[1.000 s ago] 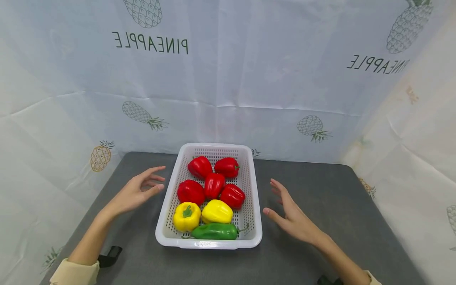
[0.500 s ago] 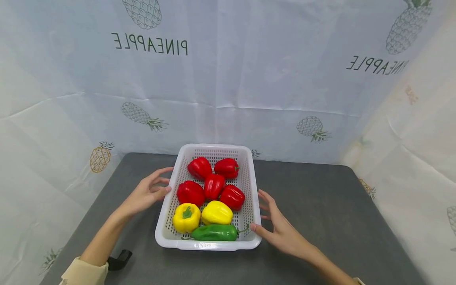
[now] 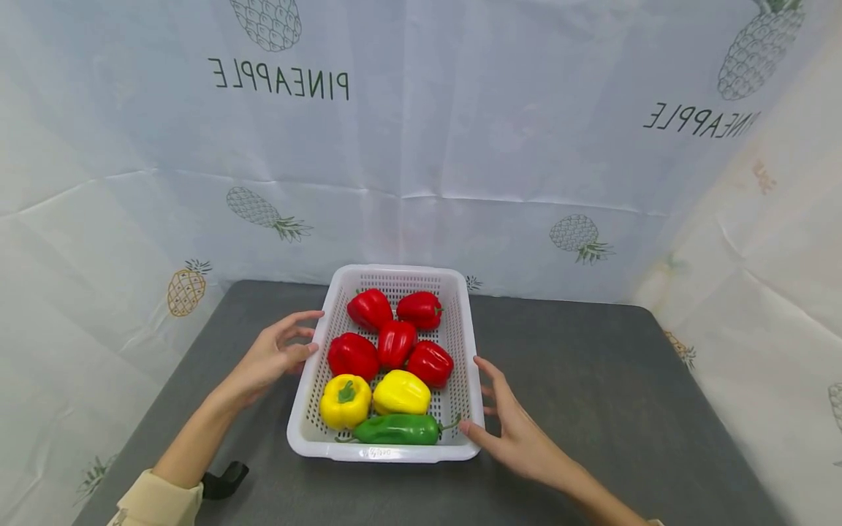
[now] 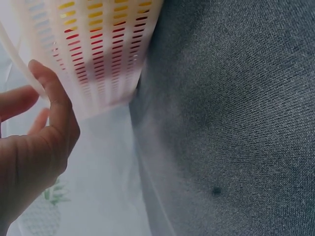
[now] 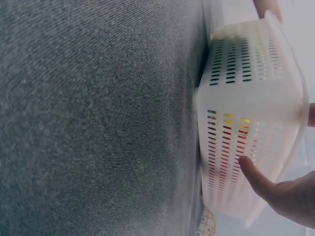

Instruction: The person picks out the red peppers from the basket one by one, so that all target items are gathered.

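A white perforated plastic basket (image 3: 467, 321) rests on the table in the head view. It holds several red bell peppers (image 3: 397, 343), two yellow bell peppers (image 3: 401, 392) and a long green pepper (image 3: 397, 429) along its near side. My left hand (image 3: 272, 358) grips the basket's left rim; the left wrist view has the rim between thumb and curled finger. On the opposite side, my right hand (image 3: 516, 431) holds the right rim near the front corner, thumb over the top and fingers against the slotted outer wall (image 5: 226, 103).
The dark grey tabletop (image 3: 579, 365) extends to both sides of the basket. Behind it hangs a pale pineapple-print cloth (image 3: 421, 131), close to the basket's far end. A black strap (image 3: 226, 481) hangs by the left sleeve (image 3: 161, 500).
Both hands have come inward from beside the basket to its left and right rims and now hold them. The basket and peppers have stayed in place.
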`<state>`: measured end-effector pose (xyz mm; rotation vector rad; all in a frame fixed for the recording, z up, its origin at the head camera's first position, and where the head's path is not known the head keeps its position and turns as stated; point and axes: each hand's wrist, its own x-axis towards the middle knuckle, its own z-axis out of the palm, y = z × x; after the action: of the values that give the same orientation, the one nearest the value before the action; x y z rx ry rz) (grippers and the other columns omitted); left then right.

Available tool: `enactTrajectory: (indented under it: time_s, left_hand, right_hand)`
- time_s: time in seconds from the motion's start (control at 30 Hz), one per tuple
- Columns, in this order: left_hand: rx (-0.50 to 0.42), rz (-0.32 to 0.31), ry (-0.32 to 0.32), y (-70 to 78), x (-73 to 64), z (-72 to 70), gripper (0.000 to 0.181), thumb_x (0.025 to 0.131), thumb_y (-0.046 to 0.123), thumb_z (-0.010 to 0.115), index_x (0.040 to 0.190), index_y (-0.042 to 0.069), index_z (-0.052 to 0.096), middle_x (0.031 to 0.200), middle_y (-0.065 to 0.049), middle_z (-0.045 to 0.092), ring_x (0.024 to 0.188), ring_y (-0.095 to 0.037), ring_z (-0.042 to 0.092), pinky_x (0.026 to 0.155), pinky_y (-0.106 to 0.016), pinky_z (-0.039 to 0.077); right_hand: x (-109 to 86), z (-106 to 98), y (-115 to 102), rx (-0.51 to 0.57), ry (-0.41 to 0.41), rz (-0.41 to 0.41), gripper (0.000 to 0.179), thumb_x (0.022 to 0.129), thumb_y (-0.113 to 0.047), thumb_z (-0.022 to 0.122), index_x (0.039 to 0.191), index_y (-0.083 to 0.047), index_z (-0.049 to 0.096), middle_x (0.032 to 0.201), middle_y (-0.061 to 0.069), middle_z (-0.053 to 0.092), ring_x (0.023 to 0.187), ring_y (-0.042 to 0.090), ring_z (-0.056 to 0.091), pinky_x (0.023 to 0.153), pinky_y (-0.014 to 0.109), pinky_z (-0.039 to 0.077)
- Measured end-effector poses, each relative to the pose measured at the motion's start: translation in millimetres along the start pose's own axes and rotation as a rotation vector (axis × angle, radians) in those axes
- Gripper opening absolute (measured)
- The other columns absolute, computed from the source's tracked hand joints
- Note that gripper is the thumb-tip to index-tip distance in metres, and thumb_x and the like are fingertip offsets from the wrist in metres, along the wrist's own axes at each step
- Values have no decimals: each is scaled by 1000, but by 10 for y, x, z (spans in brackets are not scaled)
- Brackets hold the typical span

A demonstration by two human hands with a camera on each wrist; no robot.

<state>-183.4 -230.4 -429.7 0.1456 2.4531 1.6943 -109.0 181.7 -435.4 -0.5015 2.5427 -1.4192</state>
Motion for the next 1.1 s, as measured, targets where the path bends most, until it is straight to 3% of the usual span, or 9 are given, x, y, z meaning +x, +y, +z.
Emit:
enactTrajectory:
  time_s: [0.3, 0.53, 0.87, 1.1]
  left_hand:
    - [-7, -34, -51, 51, -91, -16, 70, 101, 13, 73, 162, 11, 39, 138, -29, 61, 106, -28, 76, 84, -44, 72]
    - [17, -17, -95, 77, -215, -1, 74, 98, 13, 76, 161, 7, 38, 131, -27, 60, 100, -25, 77, 78, -39, 72]
    - [-30, -36, -116, 85, -368, 36, 70, 99, 12, 78, 157, 2, 39, 120, -25, 62, 95, -26, 80, 75, -40, 72]
    - [-70, -27, -116, 112, -419, 62, 66, 99, 10, 76, 153, -2, 40, 119, -26, 61, 95, -25, 80, 75, -42, 72]
  right_hand:
    - [40, -79, 11, -5, 4, -70, 95, 91, 2, 77, 167, -12, 21, 169, 24, 34, 139, 51, 59, 105, 69, 60]
    - [108, -169, 49, 16, -34, -67, 89, 92, 6, 70, 166, -11, 22, 171, 25, 32, 143, 56, 55, 105, 78, 55]
    - [207, -332, 74, -2, -107, -103, 89, 88, 10, 66, 164, -12, 25, 167, 27, 37, 137, 56, 59, 90, 62, 68]
    - [281, -374, 74, 10, -121, -94, 87, 88, 12, 62, 164, -12, 26, 169, 26, 35, 141, 57, 55, 95, 68, 64]
